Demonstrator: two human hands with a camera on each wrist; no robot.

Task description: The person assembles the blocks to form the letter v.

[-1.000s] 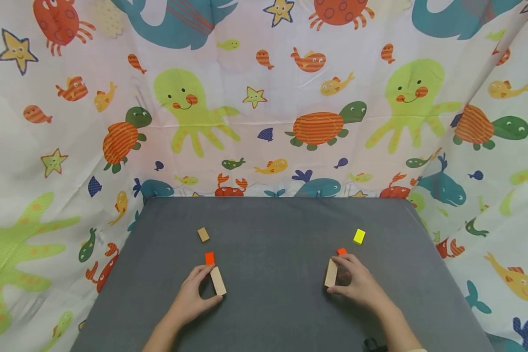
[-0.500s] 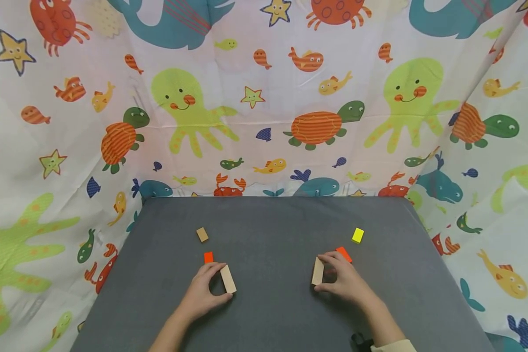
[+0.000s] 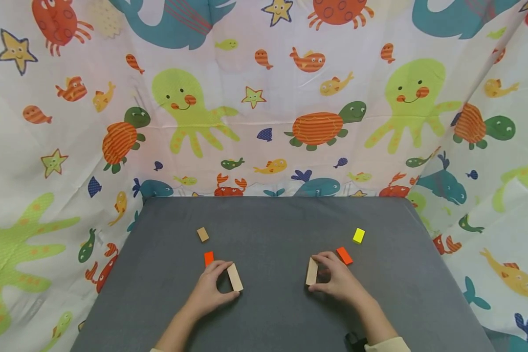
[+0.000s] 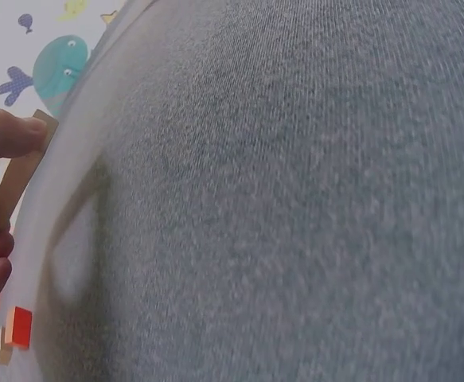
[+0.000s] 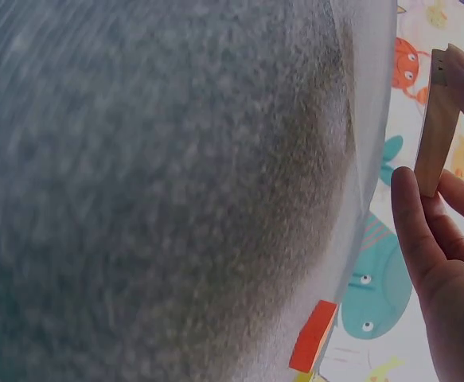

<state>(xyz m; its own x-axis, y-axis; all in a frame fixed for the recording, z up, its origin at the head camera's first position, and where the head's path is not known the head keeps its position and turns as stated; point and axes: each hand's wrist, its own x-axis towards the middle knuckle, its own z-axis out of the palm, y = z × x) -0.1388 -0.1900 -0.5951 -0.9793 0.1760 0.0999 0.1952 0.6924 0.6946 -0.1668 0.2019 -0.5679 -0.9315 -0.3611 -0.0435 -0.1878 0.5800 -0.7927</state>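
My left hand (image 3: 210, 289) pinches a plain wooden block (image 3: 235, 277) by its two ends, thumb at the near end and fingers at the far end. To the right, my right hand (image 3: 340, 277) grips a second plain wooden block (image 3: 312, 272) the same way. The two held blocks stand apart, facing each other across the middle of the table. In the left wrist view the wooden block (image 4: 18, 173) spans from thumb to fingertips. The right wrist view shows the other wooden block (image 5: 437, 127) held likewise. Just beyond the left fingers lies an orange-red block (image 3: 209, 257), partly hidden.
On the grey table (image 3: 273, 322), a small tan block (image 3: 203, 234) lies at the back left. Another orange-red block (image 3: 344, 255) sits behind my right hand, with a yellow block (image 3: 358, 235) farther back. A curtain with sea animals (image 3: 264, 98) rises behind the table.
Both hands have moved inward with their wooden blocks, the left one rightward and the right one leftward, narrowing the gap. The right orange-red block is now uncovered.
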